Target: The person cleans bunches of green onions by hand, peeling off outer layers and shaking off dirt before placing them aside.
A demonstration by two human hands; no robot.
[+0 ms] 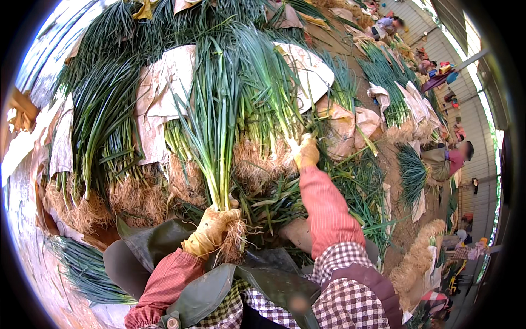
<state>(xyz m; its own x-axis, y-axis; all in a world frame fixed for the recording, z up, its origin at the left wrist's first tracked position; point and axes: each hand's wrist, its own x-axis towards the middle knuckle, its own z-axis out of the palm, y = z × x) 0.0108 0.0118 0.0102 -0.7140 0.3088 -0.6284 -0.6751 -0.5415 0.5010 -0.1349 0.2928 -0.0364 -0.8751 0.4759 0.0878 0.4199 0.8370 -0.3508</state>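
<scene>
I see a wide row of green onions. Over its near edge is one long bunch, its root end inside the closed fingers of the gloved left hand. The right hand touches a second bunch; how far its fingers close, I cannot tell.

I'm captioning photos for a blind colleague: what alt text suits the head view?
A gloved left hand grips green onions near their roots, while the gloved right hand touches another bunch. More bunches lie around, with other people at far right.
</scene>
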